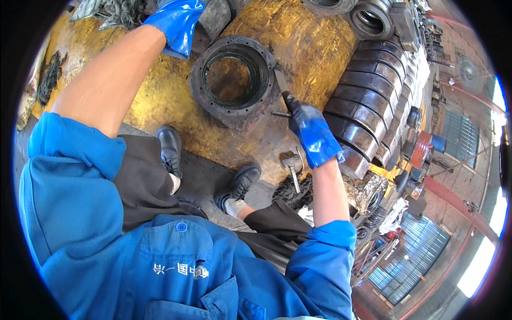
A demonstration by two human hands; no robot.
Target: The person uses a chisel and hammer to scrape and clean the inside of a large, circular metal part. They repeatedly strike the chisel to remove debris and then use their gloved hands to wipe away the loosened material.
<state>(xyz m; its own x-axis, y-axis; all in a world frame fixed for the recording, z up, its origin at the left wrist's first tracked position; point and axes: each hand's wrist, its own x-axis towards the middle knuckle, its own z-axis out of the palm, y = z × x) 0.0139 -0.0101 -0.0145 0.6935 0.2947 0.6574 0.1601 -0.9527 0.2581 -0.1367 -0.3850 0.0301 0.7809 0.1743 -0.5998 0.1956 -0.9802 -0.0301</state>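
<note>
A heavy round metal housing [199, 80] with a ring of bolt holes in its flange and a wide bore lies on a worn yellow surface [312, 37]. My right hand [313, 128], in a blue glove with dark stained fingers, is closed around the dark handle of a flat scraper [281, 80]. The scraper's blade reaches the right side of the housing's rim. At the top edge is my left hand [178, 21], also blue-gloved, near a grey rounded metal part [216, 17]. Its fingers are hidden or cut off by the frame.
Curved, dark metal segments [362, 98] stand in rows to the right. More metal rings [369, 20] lie at the top right. A T-shaped metal piece [292, 164] sits on the near edge, and grey rags [125, 12] lie at the far left. My shoes [242, 184] are below the near edge.
</note>
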